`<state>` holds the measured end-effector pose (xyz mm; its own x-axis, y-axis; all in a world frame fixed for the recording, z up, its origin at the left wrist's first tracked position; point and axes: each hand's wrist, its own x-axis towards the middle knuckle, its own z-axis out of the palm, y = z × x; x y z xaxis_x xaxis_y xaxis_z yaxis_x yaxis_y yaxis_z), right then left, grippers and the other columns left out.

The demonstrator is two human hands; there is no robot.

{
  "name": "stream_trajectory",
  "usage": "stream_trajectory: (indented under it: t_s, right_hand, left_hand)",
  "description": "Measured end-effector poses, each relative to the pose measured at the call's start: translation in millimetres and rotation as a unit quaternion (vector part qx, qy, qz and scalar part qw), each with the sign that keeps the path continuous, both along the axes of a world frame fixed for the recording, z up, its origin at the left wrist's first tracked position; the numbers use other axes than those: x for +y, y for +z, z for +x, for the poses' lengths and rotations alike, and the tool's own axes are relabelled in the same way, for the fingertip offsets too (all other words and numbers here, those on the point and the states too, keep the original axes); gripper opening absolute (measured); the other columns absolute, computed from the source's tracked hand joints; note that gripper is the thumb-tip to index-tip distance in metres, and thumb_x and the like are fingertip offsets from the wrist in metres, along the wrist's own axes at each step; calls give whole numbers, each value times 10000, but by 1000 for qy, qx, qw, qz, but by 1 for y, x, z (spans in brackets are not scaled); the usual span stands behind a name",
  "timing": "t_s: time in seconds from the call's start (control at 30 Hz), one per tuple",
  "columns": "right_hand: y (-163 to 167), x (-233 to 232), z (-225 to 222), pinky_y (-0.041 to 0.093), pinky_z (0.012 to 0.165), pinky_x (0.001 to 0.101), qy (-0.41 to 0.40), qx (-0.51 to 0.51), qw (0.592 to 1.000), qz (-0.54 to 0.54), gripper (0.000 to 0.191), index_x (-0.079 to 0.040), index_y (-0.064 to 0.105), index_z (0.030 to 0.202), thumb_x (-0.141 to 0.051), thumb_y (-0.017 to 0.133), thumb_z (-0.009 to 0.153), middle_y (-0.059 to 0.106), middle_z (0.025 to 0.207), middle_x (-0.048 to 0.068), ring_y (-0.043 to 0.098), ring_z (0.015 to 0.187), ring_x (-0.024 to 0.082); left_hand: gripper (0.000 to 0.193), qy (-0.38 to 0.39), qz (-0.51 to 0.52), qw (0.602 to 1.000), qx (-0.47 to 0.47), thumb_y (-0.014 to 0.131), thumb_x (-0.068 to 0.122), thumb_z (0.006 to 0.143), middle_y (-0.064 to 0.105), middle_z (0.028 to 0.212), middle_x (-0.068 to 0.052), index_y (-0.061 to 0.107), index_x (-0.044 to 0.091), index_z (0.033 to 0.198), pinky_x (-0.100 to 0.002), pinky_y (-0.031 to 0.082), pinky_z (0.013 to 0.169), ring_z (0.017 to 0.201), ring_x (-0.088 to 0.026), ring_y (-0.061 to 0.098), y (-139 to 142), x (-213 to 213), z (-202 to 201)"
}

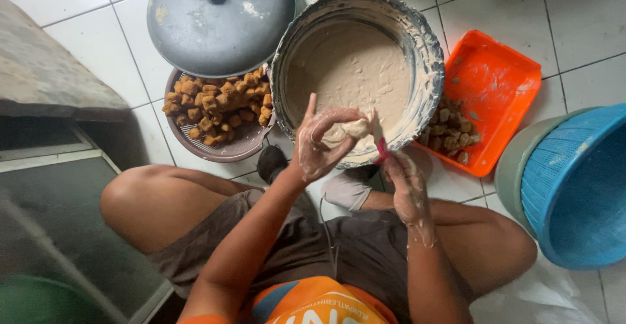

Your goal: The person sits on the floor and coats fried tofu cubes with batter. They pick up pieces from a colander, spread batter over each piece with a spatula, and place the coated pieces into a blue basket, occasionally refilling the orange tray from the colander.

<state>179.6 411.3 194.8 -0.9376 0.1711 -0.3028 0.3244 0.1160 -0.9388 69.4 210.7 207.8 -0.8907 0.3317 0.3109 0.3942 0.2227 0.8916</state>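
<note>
Seated on the tiled floor [78, 30], we cup a batter-smeared piece of fried tofu [357, 128] in the curled fingers of our left hand [321, 143] at the centre of the frame, held just over the near rim of the big batter basin [427, 50], seemingly so drips fall back in. Our right hand [405, 184], fingers pinched around a small red-handled tool [381, 149], meets the piece from the lower right. The brown tray of fried tofu [218, 105] at left and the orange tray [499, 83] at right crowd the basin, with a grey lid [222, 17] at the upper left and a blue basket [574, 187] at the right edge, leaving free room only above our knees.
</note>
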Motion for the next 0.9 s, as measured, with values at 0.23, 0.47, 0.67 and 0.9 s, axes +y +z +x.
stream_trajectory:
  t_s: [0.23, 0.47, 0.67, 0.9]
  right_hand:
    - [1, -4, -6, 342, 590, 238, -84, 31, 990, -110, 286, -41, 697, 1093, -296, 704, 962, 463, 763, -57, 405, 668, 65]
    - [18, 3, -13, 323, 586, 200, -25, 83, 996, 13, 417, -40, 708, 1154, -187, 893, 810, 409, 793, -94, 359, 670, 35]
    - [9, 18, -11, 359, 598, 218, 14, 47, 994, 97, 428, -49, 714, 1117, -221, 918, 783, 483, 793, -63, 385, 686, 56]
    - [-53, 96, -19, 509, 677, 237, -148, 3, 982, 114, 392, -59, 717, 1082, -330, 869, 843, 689, 897, -8, 615, 779, 82]
  left_hand:
    - [352, -59, 48, 993, -87, 790, 157, 863, 763, 1224, -36, 673, 142, 1194, -672, 164, 1265, 1286, -276, 688, 6, 1, 14]
    - [412, -125, 28, 989, -72, 836, 70, 807, 752, 1159, -91, 690, 110, 1191, -392, 558, 1008, 1137, -250, 715, -13, 17, 19]
    - [573, -102, 57, 953, -281, 834, 49, 829, 740, 1139, -64, 579, 68, 1342, -343, 595, 1013, 1108, -186, 735, -22, 35, 31]
    - [667, -87, -20, 979, -185, 834, 69, 816, 638, 1384, -142, 547, 83, 1418, -388, 522, 1048, 1225, -235, 661, -40, 39, 27]
